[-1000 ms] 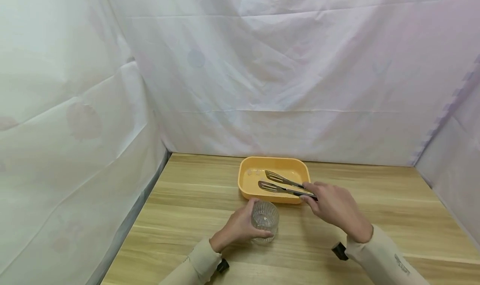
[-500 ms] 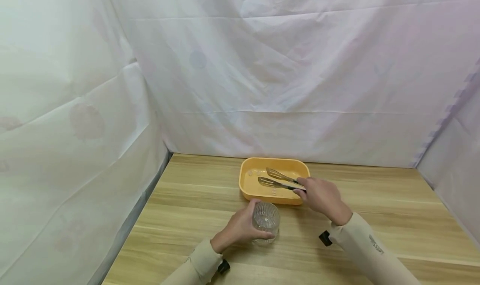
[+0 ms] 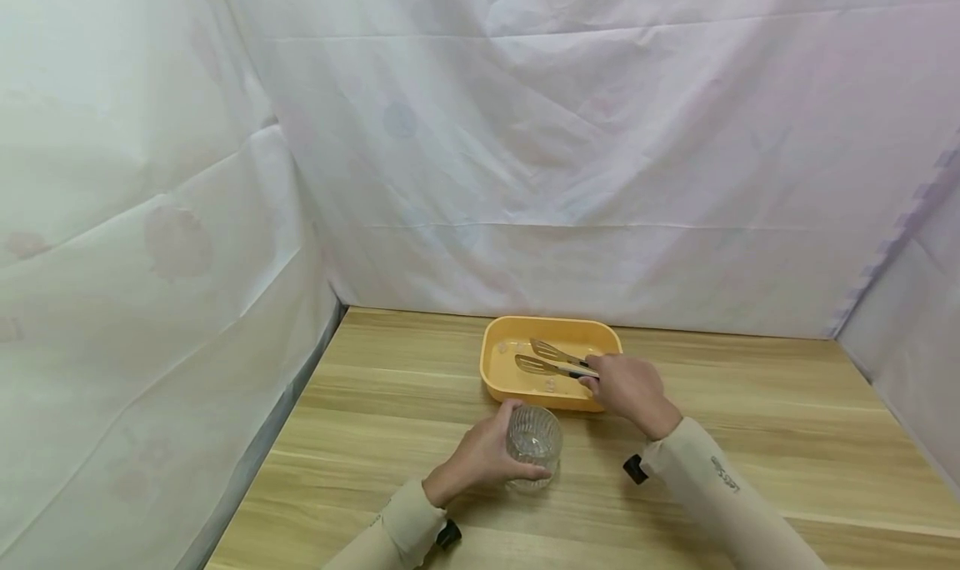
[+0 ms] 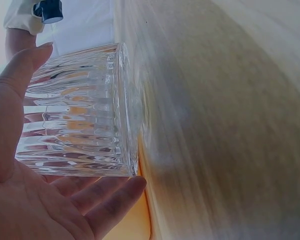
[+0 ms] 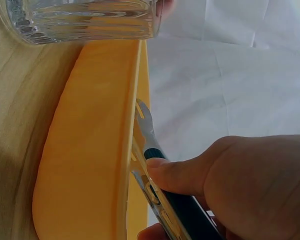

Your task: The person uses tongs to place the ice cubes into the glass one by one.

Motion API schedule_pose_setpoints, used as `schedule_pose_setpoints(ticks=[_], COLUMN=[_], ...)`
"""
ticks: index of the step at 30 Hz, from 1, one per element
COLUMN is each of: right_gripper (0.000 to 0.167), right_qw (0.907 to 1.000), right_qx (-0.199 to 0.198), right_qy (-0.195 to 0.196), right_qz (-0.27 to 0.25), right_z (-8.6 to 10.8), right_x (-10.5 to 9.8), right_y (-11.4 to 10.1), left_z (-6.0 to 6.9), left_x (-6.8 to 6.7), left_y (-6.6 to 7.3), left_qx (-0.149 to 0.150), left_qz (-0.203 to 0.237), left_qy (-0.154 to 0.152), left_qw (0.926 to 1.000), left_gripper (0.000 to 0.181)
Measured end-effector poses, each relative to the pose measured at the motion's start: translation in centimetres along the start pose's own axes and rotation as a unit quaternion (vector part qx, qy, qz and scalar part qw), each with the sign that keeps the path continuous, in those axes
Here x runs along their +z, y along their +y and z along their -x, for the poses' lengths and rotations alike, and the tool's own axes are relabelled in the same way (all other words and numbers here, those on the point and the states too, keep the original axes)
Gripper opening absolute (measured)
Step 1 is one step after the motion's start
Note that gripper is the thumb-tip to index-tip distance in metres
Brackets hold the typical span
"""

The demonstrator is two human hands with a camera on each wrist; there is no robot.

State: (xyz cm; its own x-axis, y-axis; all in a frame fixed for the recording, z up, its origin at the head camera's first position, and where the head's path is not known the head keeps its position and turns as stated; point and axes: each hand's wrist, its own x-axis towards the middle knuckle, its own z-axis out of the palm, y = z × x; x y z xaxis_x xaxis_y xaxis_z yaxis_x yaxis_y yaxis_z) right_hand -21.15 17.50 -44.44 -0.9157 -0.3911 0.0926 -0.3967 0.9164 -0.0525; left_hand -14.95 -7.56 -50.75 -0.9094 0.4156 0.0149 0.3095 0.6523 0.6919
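Observation:
The left hand (image 3: 486, 453) curls round a ribbed clear glass (image 3: 534, 441) standing on the table in front of the yellow tray (image 3: 498, 387). In the left wrist view, the thumb and fingers lie on either side of the glass (image 4: 80, 120). The right hand (image 3: 628, 391) grips metal tongs (image 3: 551, 367) by their dark handles, over the tray's right part; their slotted heads are spread apart above the tray floor. The right wrist view shows the thumb of the right hand (image 5: 230, 180) pressing on a handle, beside the tray's wall (image 5: 90, 140).
Small clear pieces (image 3: 551, 384) lie in the tray. A wooden table (image 3: 390, 387) bears everything, with a pale cloth (image 3: 525, 162) hanging behind it and more cloth at both sides.
The right hand has moved left with the tongs, which now reach over the tray with the handles nearer its right rim. The left hand and glass look almost unmoved.

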Motion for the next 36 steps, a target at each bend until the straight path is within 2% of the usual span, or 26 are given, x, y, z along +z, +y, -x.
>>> schedule_pose_setpoints(ticks=[8,17,21,36], right_gripper=[0.026,0.022,0.02,0.018], right_qw=[0.9999,0.9981,0.9975,0.9979], right_qx=[0.009,0.035,0.04,0.045], right_qy=[-0.011,-0.047,-0.058,-0.047], right_qz=[0.0,-0.018,-0.011,-0.005], right_z=[-0.3,-1.0,-1.3,-1.4], right_x=[0.6,0.7,0.7,1.0], right_y=[-0.2,-0.5,-0.7,-0.7], left_z=[0.0,0.1,0.0,0.0], left_x=[0.0,-0.1,-0.1,0.0], left_y=[0.2,0.1,0.0,-0.1], left_qx=[-0.014,-0.007,-0.009,-0.005], left_qz=[0.008,0.002,0.002,0.012], left_qy=[-0.004,0.004,0.004,0.005], left_qw=[0.9999,1.0,0.9999,0.9999], left_gripper=[0.097,0.096,0.096,0.095])
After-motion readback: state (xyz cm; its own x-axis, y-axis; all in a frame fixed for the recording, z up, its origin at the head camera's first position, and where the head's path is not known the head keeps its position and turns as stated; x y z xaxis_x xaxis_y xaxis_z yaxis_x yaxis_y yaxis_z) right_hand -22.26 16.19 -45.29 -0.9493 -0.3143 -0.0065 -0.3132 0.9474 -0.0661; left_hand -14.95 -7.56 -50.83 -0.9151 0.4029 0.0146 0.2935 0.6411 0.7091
